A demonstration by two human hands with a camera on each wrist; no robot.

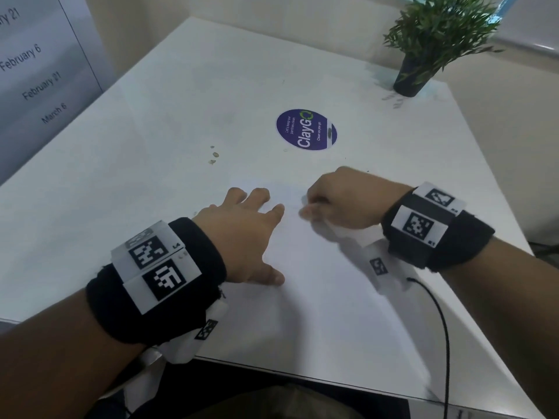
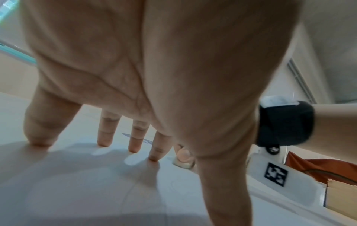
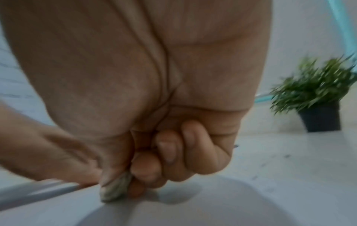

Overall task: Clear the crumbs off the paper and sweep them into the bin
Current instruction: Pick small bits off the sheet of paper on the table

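Observation:
A white sheet of paper (image 1: 317, 297) lies on the white table (image 1: 121, 176) in front of me. My left hand (image 1: 251, 234) presses flat on the sheet's left part, with its straight fingertips (image 2: 133, 145) spread on it. My right hand (image 1: 332, 201) is curled just to the right of it. Thumb and forefinger pinch a small pale lump (image 3: 114, 189) against the paper; the same lump (image 2: 183, 162) shows in the left wrist view. A few crumbs (image 1: 214, 154) lie on the table beyond the sheet's far left corner. No bin is in view.
A round purple ClayGo sticker (image 1: 305, 130) is on the table past the hands. A potted plant (image 1: 423, 55) stands at the far right corner. A black cable (image 1: 438, 322) runs off the near right edge. A cardboard box (image 2: 340, 194) sits below the table's right side.

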